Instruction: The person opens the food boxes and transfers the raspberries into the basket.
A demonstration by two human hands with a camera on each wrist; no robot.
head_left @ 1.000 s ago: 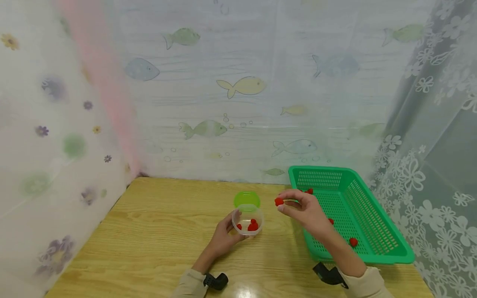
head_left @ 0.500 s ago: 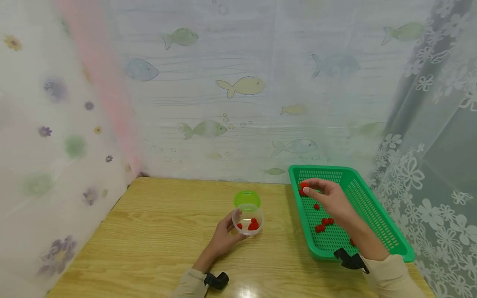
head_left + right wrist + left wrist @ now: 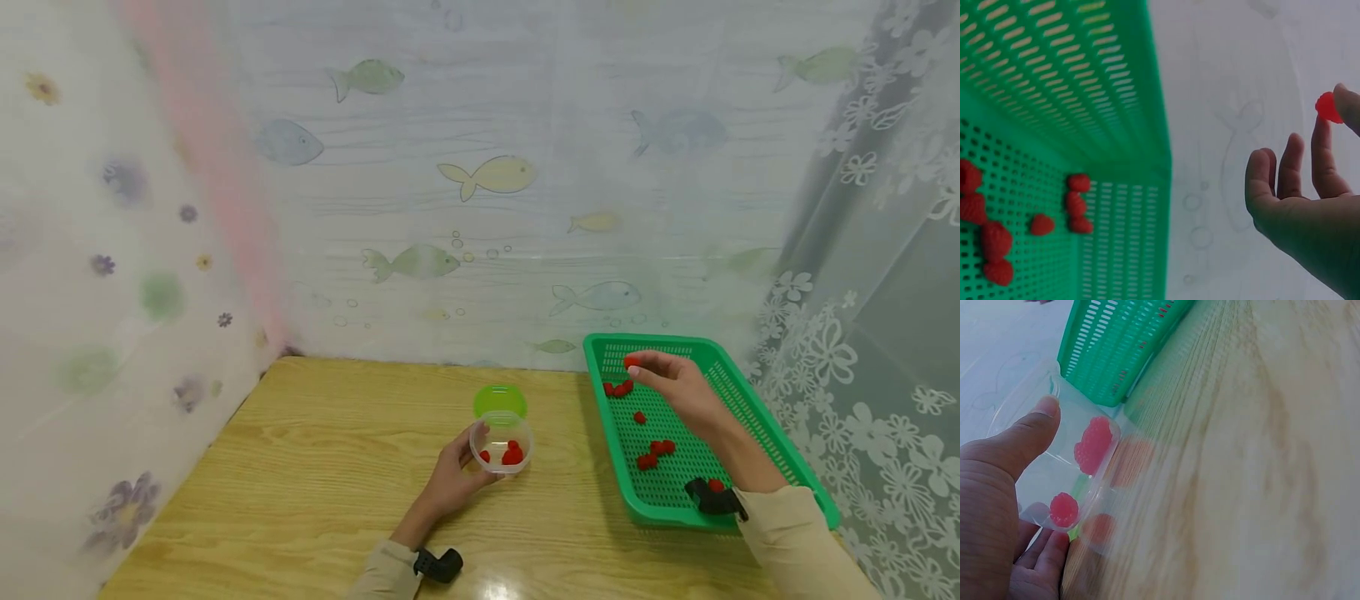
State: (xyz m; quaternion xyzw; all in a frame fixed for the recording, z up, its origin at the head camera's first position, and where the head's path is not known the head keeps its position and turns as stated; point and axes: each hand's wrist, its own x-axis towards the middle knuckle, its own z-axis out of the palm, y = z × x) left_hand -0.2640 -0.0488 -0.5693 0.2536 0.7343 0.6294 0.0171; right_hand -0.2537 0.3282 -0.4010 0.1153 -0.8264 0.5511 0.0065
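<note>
My left hand (image 3: 450,479) grips a small clear plastic tub (image 3: 1063,434) from the left, thumb on its near side. Several red raspberries (image 3: 512,453) lie in the tub. Between the thumb and forefinger of my right hand (image 3: 686,392) a single raspberry (image 3: 1328,107) is pinched; the other fingers are loosely bent. That hand is raised over the green basket (image 3: 660,518), where more raspberries (image 3: 996,240) are scattered on the slotted floor.
A bright green lid (image 3: 500,402) lies on the wooden table (image 3: 315,467) just behind the tub. The basket stands at the table's right side. A curtain with fish prints (image 3: 420,208) hangs along the back edge, and a lacy one on the right.
Still pinching the raspberry, my right hand has moved right from the table's middle to above the basket and risen a little. The left hand and tub have stayed in place.
</note>
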